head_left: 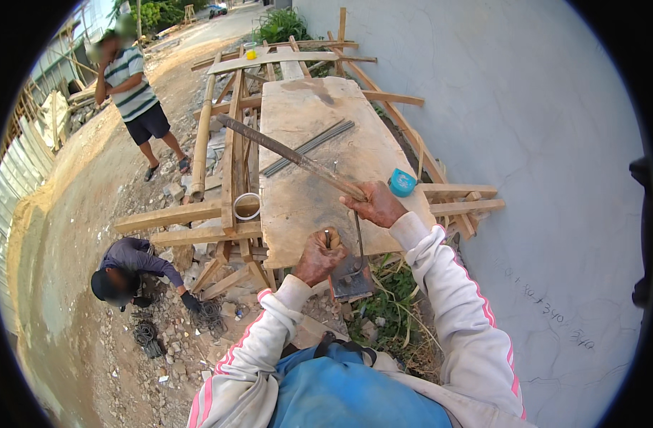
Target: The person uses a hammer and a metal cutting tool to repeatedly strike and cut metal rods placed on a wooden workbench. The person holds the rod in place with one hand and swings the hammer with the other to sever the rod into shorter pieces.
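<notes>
My right hand [378,205] is closed round the near end of a long brown metal pipe [287,152], which slants up and left over a worn wooden board [298,207]. Near the board's front edge my left hand [318,258] is a fist, with the dark end of a thin rod [327,237] poking out on top. Below my right hand a thin bent rod [360,246] runs down toward a dark metal plate [351,284]. Several thin grey metal rods [309,148] lie bundled on the board under the pipe. Beside my right hand sits a teal tape measure [402,182].
Timber beams [173,216] stick out left of the bench, with a white ring [246,206] by them. A plastered wall [526,143] borders the right. One person [137,93] stands far left; another [137,267] crouches over coiled wire [211,315] on rubble.
</notes>
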Action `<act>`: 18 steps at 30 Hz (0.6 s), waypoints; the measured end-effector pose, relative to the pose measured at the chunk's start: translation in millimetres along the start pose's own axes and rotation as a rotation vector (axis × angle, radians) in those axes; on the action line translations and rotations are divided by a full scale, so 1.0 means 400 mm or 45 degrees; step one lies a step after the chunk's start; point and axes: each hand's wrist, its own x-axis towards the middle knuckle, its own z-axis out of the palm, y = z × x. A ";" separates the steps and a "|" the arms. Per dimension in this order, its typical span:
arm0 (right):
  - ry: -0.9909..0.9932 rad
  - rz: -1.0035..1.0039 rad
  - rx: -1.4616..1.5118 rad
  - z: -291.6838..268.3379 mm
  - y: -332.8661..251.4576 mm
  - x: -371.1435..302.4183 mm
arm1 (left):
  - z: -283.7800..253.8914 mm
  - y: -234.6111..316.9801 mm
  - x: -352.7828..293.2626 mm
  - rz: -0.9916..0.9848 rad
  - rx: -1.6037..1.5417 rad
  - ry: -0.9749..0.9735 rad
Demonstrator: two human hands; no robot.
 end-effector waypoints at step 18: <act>0.853 -0.022 -0.128 -0.019 -0.139 -0.292 | -0.045 0.159 0.004 0.302 0.147 -0.354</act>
